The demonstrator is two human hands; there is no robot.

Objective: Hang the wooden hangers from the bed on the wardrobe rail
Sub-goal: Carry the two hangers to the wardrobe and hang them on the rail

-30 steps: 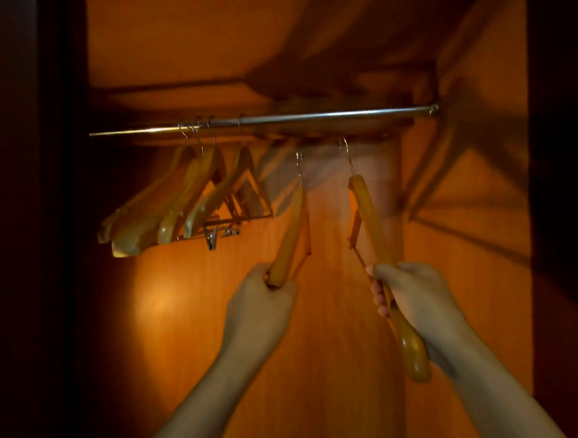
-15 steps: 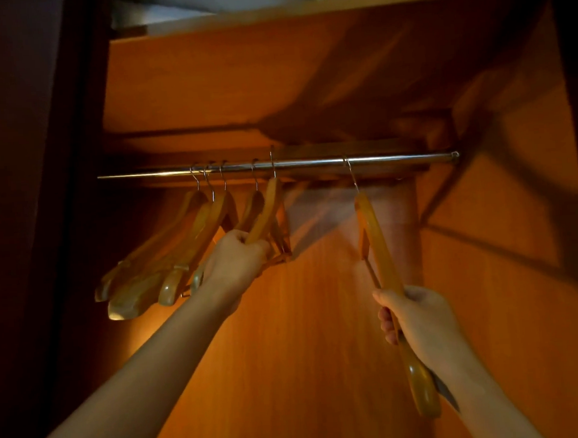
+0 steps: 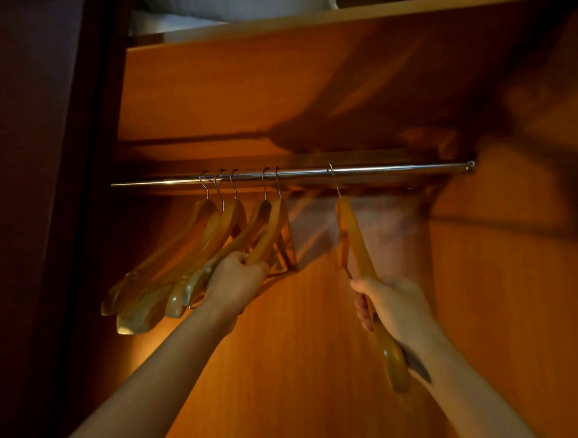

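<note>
A chrome wardrobe rail [image 3: 396, 169] runs across the wooden wardrobe. Several wooden hangers [image 3: 188, 252] hang bunched on its left part. My left hand [image 3: 235, 283] grips the arm of the rightmost hanger of that bunch [image 3: 271, 230], whose hook sits over the rail. Further right, a single wooden hanger [image 3: 353, 238] hangs by its hook on the rail, tilted toward me. My right hand [image 3: 392, 305] is closed around its lower arm, and the arm's end sticks out below my wrist.
A wooden shelf [image 3: 302, 20] lies above the rail with white bedding [image 3: 233, 2] on it. Dark door frame [image 3: 43, 200] stands at the left, wardrobe side wall [image 3: 521, 272] at the right. The rail's right half carries nothing beyond the single hanger.
My left hand carried its hanger up and left, and its hook now sits on the rail beside the bunch. The right hanger's hook went onto the rail. The view tilted upward.
</note>
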